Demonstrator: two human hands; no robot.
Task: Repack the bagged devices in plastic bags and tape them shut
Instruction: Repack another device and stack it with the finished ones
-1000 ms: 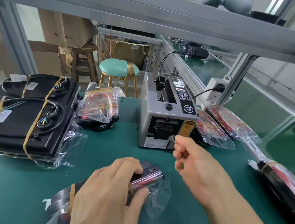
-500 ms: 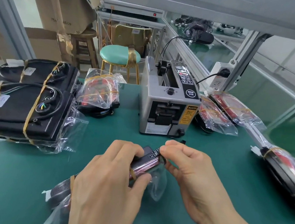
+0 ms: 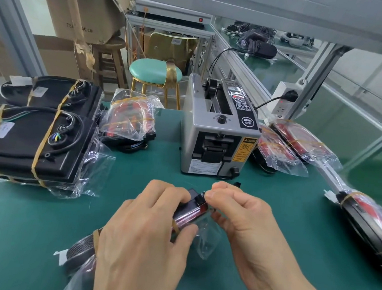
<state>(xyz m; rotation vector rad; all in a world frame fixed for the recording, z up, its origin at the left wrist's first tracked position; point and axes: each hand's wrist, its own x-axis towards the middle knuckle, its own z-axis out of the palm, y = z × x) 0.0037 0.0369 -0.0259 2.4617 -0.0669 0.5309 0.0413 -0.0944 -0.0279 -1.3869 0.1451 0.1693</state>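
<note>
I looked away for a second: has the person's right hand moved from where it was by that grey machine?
Yes. The right hand has come back from the tape dispenser towards the person, and now meets the bagged device held by the left hand.

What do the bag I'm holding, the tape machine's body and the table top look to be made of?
Bag: thin clear plastic film, glossy; it crinkles and glints. Tape machine: probably painted metal or hard plastic, matte grey, crisp flat panels. Table top: looks like a matte green rubbery mat, uniform without glare.

Factory packing station: green mat workbench under aluminium frame, electric tape dispenser plugged into power strip, bagged devices in batches, cardboard boxes stacked behind, stool
</note>
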